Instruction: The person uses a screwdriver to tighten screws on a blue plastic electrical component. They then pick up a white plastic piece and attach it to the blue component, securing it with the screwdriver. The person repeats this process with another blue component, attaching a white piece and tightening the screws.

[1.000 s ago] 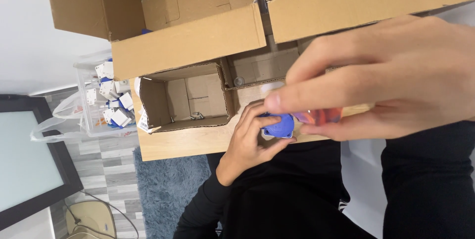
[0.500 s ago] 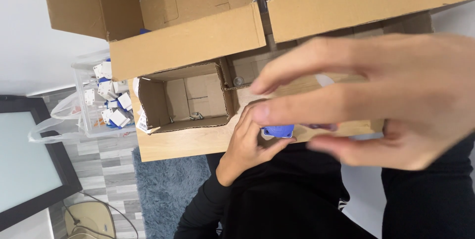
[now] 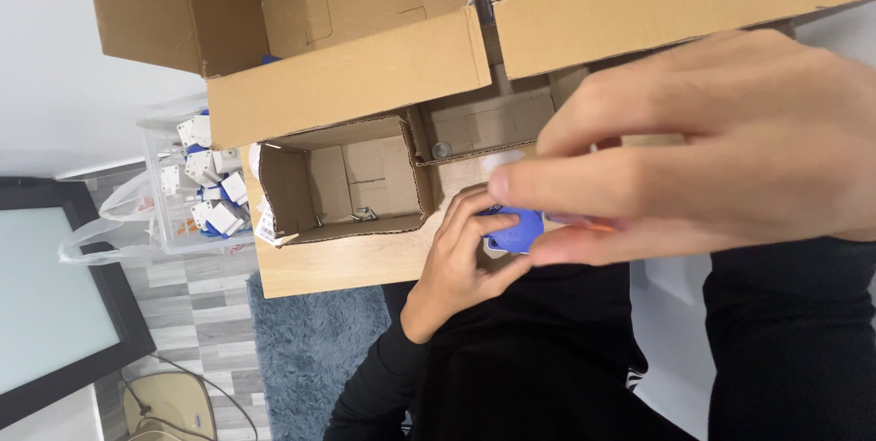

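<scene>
Fingers (image 3: pixel 497 222) of our left hand (image 3: pixel 461 263) grip the blue part (image 3: pixel 516 229) above our lap; right hand (image 3: pixel 721 149) pinches its right end, w/ small cardboard box (image 3: pixel 342 181) to the left.

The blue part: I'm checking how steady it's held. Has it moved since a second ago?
No. The blue part stays just right of the small open box, at the table edge.

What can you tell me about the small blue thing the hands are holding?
The small blue part looks like smooth moulded plastic with a rounded edge. Only a patch shows. The left hand cups it from below, fingers curled over its edge, while the right hand, large and blurred near the camera, pinches it from the other side. It sits above the wooden table edge, before a dark-clothed lap.
</scene>
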